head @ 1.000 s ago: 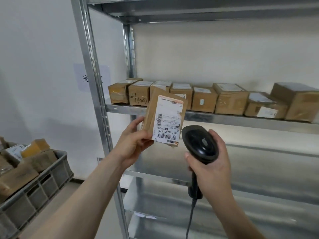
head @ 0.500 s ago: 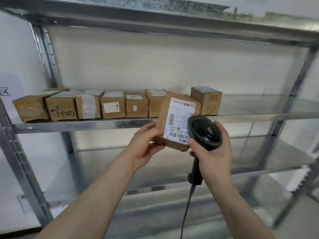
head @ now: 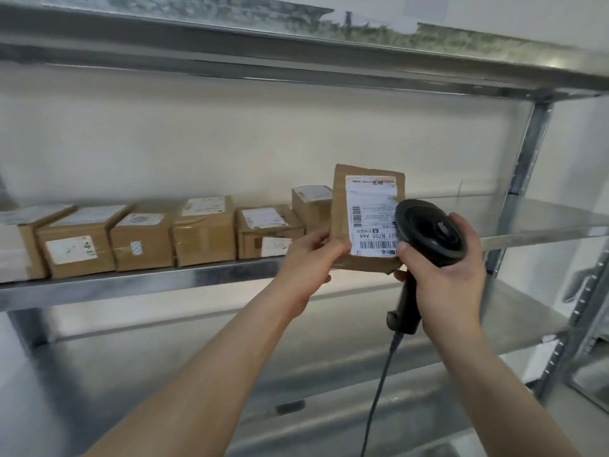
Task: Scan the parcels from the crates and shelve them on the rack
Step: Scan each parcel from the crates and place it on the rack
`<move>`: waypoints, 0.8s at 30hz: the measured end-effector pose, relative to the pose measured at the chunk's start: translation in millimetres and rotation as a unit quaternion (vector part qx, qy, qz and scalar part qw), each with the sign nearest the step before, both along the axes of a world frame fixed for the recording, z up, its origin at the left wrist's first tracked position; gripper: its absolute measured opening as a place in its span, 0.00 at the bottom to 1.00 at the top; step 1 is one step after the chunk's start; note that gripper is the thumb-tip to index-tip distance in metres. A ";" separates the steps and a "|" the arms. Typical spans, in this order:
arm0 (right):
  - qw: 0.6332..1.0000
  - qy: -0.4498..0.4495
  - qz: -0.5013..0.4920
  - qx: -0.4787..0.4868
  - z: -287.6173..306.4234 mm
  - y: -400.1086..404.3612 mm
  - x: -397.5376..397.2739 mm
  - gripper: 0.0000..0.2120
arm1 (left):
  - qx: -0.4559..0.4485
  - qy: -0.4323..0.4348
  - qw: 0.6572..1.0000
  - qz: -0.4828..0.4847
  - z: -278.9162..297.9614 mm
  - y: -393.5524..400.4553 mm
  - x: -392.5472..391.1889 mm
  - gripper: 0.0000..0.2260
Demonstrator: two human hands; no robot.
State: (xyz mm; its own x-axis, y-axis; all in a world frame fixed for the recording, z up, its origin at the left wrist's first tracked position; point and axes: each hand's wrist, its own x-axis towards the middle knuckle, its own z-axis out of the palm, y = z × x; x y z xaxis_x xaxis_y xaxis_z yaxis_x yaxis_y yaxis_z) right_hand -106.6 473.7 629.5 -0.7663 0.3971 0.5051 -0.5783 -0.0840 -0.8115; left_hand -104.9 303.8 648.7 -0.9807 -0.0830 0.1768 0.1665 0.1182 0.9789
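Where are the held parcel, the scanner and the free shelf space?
held parcel (head: 346, 206): head view, bare brown paper left of its label.
scanner (head: 428, 234): head view, round black head.
free shelf space (head: 543, 219): head view, bare metal right of the parcel.

Both forearms are bare to the frame's lower edge, no sleeves showing. The left hand (head: 304, 258) and right hand (head: 445, 285) wear no gloves, rings or watch.

Pale wall (head: 230, 133) behind the shelving, plain and evenly lit. At far right, a second metal frame (head: 583, 311) with a punched upright, just beside; a dark object (head: 575, 285) behind it, too blurred to identify. Grey floor (head: 590, 433) bottom right.
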 end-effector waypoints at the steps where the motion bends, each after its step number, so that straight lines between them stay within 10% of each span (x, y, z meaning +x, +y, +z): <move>1: 1.000 -0.001 0.001 0.001 1.9 12.6 -13.4 0.38 | -0.011 0.005 1.000 0.007 1.2 12.4 -11.5 0.10; 13: 0.997 -0.031 0.065 0.015 16.6 83.7 -134.4 0.32 | -0.155 0.070 0.979 0.111 9.7 87.8 -109.0 0.13; 24: 0.979 -0.087 0.183 -0.027 7.4 71.8 -189.3 0.30 | -0.455 0.092 0.848 0.255 4.5 80.3 -129.3 0.08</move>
